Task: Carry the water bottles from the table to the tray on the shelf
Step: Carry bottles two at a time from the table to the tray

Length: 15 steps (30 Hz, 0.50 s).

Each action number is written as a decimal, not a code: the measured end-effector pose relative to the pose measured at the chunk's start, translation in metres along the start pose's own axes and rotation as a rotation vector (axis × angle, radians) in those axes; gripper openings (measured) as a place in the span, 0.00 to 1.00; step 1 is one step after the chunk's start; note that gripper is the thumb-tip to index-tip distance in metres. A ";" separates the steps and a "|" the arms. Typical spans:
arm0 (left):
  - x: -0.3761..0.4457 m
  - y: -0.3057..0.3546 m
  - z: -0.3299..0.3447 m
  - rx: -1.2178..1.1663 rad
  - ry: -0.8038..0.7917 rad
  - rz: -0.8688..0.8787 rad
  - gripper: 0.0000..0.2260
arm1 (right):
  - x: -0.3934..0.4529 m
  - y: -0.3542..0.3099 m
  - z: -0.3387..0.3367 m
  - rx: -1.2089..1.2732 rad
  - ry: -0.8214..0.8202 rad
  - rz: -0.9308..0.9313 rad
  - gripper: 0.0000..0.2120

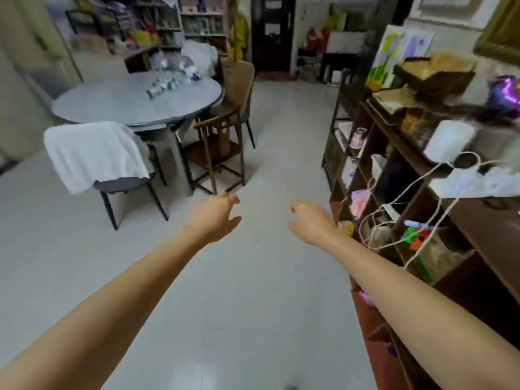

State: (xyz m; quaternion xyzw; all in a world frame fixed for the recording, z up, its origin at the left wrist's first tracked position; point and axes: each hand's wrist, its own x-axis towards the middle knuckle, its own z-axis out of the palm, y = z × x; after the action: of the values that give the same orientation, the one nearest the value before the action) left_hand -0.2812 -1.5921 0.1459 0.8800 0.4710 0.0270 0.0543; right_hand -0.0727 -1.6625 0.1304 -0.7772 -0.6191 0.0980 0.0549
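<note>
Water bottles [161, 87] lie clustered on the round grey table [112, 104], well apart from both hands. Left hand [215, 218] and right hand [308, 220] reach forward over the floor, fingers relaxed, holding nothing.

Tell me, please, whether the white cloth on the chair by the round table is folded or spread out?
Spread out: the white cloth drapes over the chair back, hanging down its side.
</note>
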 end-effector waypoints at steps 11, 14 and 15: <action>0.136 -0.195 -0.018 -0.003 0.036 -0.420 0.20 | 0.275 -0.127 0.003 -0.039 -0.075 -0.363 0.14; 0.189 -0.229 -0.027 -0.019 0.059 -0.466 0.20 | 0.352 -0.146 -0.007 -0.022 -0.048 -0.388 0.16; 0.206 -0.239 -0.029 -0.019 0.052 -0.473 0.21 | 0.374 -0.152 -0.007 -0.021 -0.062 -0.390 0.17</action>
State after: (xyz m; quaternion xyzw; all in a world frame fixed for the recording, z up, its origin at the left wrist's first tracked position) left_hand -0.3671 -1.2874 0.1451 0.7437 0.6650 0.0405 0.0552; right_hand -0.1356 -1.2641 0.1374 -0.6396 -0.7604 0.1032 0.0456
